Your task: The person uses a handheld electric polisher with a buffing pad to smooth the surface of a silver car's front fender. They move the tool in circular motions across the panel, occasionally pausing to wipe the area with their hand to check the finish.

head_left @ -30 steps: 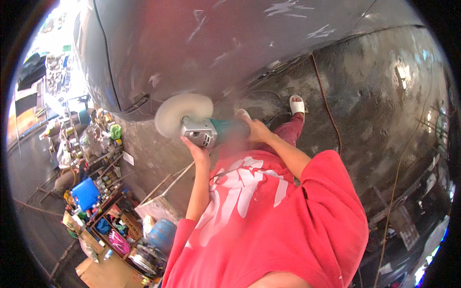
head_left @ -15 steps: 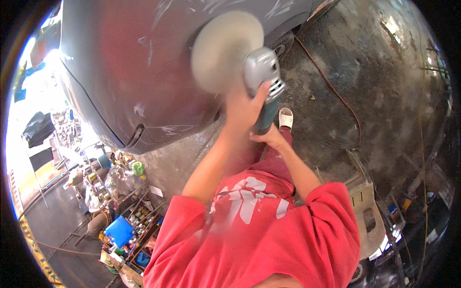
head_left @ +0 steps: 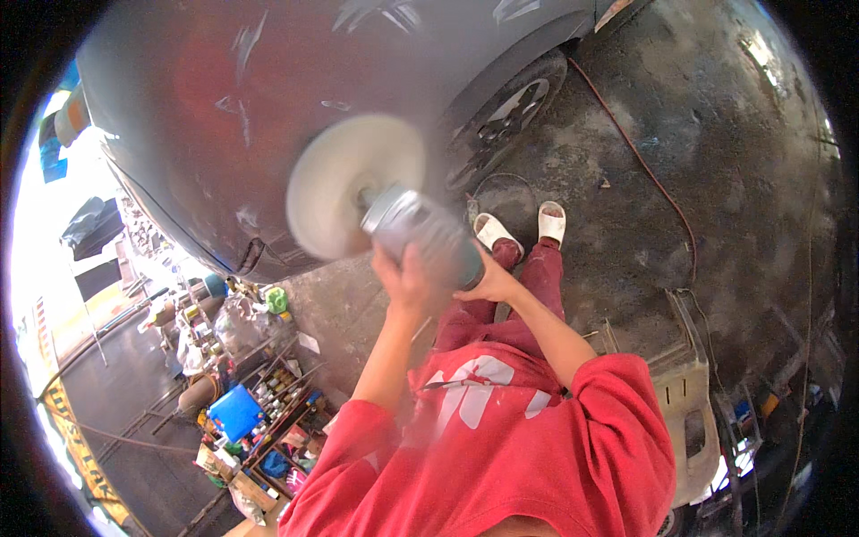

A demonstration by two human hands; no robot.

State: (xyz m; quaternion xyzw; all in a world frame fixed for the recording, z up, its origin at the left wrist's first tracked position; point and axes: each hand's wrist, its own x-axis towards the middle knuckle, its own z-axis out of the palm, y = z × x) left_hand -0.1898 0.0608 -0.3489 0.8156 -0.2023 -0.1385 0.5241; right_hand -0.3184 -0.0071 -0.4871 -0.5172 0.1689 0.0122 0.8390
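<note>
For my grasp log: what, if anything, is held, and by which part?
A power tool with a pale disc: left grip at its silver front housing, right grip at the rear of its teal body.

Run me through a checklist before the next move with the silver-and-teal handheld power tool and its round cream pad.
1. Front grip: left hand on the front part of the silver-and-teal power tool: ok.
2. Rear grip: right hand at the tool's dark teal rear end: ok.
3. Pad contact: round cream pad overlaps the curved, shiny grey car body in view, but touching or apart: cannot tell.
4. Hose clearance: thin reddish-brown hose lies on the floor to the right of both feet, apart from them: ok.
5. Footwear: white open-toed slippers leave the toes bare, so in my judgement: not ok.
</note>
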